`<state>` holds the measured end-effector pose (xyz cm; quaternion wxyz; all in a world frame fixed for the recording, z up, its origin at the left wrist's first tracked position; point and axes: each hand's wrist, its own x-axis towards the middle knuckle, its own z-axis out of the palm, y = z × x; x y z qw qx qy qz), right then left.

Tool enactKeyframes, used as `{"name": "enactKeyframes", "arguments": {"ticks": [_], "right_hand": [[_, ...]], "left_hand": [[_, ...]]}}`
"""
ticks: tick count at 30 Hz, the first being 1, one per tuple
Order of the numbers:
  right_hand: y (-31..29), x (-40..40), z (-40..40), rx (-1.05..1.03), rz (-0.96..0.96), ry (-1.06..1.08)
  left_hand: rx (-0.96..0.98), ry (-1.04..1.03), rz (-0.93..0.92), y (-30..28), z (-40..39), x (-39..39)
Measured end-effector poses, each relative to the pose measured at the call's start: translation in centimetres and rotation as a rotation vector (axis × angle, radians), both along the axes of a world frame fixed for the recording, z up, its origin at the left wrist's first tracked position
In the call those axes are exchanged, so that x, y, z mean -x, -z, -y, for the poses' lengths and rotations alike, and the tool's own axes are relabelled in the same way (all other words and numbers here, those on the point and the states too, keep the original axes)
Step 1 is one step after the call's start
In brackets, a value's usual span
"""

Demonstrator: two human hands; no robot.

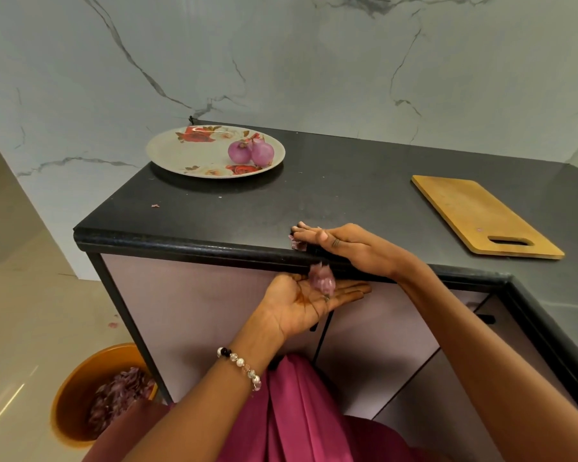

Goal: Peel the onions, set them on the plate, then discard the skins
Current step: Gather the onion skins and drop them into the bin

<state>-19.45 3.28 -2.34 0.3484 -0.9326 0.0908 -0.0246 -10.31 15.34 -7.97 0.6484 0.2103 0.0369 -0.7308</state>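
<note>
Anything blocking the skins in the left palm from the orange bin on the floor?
Nothing visible. The skins lie in the open left hand below the counter edge; the orange bin sits open-topped on the floor, lower left.

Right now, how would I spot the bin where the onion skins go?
Start at the black countertop and drop to the floor below its left corner. There stands an orange bucket, round, holding purple onion skins. Nothing else on the floor is orange.

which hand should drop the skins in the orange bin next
Left. The left hand is cupped palm-up below the counter edge with onion skins lying in it, on the same side as the orange bin on the floor. The right hand lies flat on the counter, against a few scraps.
</note>
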Motion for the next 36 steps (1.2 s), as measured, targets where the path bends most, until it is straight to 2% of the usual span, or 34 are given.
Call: {"name": "enactKeyframes", "arguments": {"ticks": [3, 6, 9, 13, 17, 20, 23, 25, 27, 30, 33, 36], "right_hand": [[-0.4, 1.2, -0.6, -0.090, -0.008, -0.033], [-1.1, 1.4, -0.5, -0.205, 0.145, 0.053], [-1.4, -0.1, 0.0, -0.147, 0.208, 0.135], [-0.3, -1.7, -1.3, 0.061, 0.034, 0.030], [0.1, 0.7, -2.5, -0.093, 0.036, -0.070], [-0.5, 1.9, -2.1, -0.197, 0.190, 0.037], [0.2, 1.5, -1.7, -0.084, 0.192, 0.153], [1.0, 1.4, -2.3, -0.006, 0.130, 0.107], [1.5, 1.7, -3.3, -0.026, 0.117, 0.009], [2.2, 2.4, -4.7, -0.064, 0.261, 0.002], [4.0, 2.0, -5.4, 0.079, 0.536, 0.224], [5.5, 1.2, -6.8, 0.139, 0.527, 0.271]], "left_hand": [[-0.006, -0.006, -0.016, -0.2, 0.0, -0.1], [-0.013, 0.017, -0.046, -0.3, 0.0, -0.1], [0.005, 0.024, -0.063, -0.1, 0.0, -0.1], [0.054, 0.009, -0.033, -0.4, -0.2, 0.0], [0.049, -0.016, 0.016, -0.3, -0.1, -0.2], [0.024, 0.001, -0.031, 0.0, -0.1, -0.4], [0.040, -0.025, -0.020, -0.1, -0.3, -0.5], [0.068, -0.052, 0.006, -0.3, -0.5, -0.5], [0.073, -0.098, -0.002, -0.3, -0.6, -0.6], [0.015, -0.117, 0.011, 0.1, -0.8, -0.6], [0.036, -0.097, 0.025, 0.0, -1.4, -0.8], [0.011, -0.146, -0.005, 0.3, -1.7, -1.1]]}}
